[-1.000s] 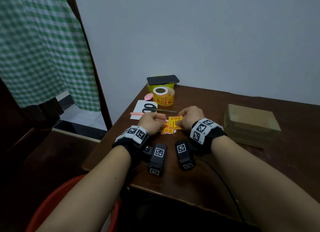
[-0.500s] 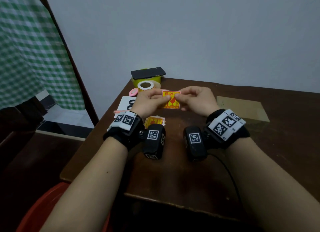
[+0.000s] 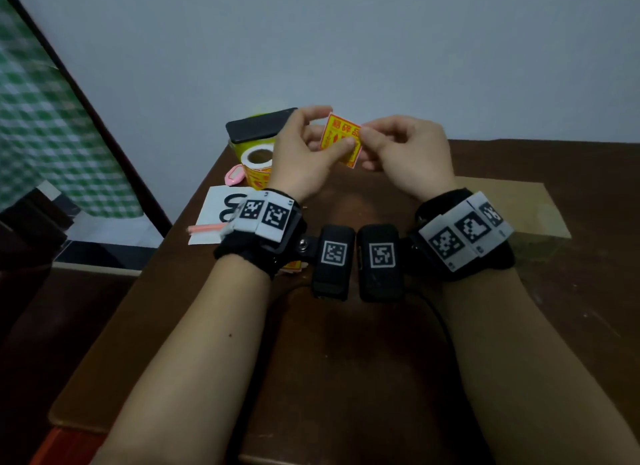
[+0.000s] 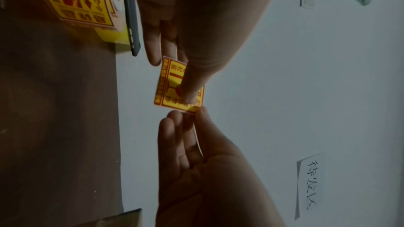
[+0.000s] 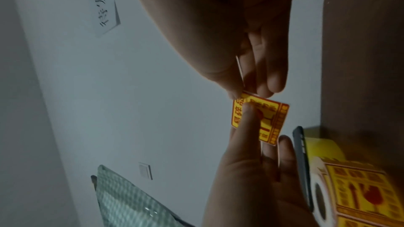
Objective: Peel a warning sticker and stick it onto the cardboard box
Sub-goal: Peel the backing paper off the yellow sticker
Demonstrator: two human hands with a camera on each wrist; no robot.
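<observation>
1. Two hands met above the table (image 3: 346, 360), lifted clear of its dark wood, with one warning sticker (image 3: 341, 140) held between them.
2. The left hand (image 3: 301, 159) pinched the sticker: its thumb (image 4: 194, 78) lay across the printed yellow-and-red face, and the other fingers backed it from behind.
3. The right hand (image 3: 408, 156) nipped the sticker's edge between thumb tip and fingertips (image 5: 271, 82), just beside the left thumb's tip, so the two grips nearly touched.
4. A thin pale strip (image 5: 239, 70) ran edge-on between the right thumb and fingers; whether it was backing paper could not be told.
5. The sticker stood nearly upright, slightly tilted, and touched nothing but the fingers.
6. The cardboard box (image 3: 526, 204) lay on the table to the right of the right hand, lower than the fingers and well apart from the sticker.
7. Beyond the left fingers sat a sticker roll (image 3: 258, 168), with a dark phone (image 3: 256, 126) resting on a yellow container (image 4: 113, 35) behind it.
8. A small pink item (image 3: 234, 175) lay just left of the roll.
9. Nearer than the left fingers, beside that wrist, lay a white card (image 3: 214, 204) with black marks and a pink stick (image 3: 206, 228).
10. Some loose stickers (image 3: 292, 265) peeked out beneath the left wrist strap.
</observation>
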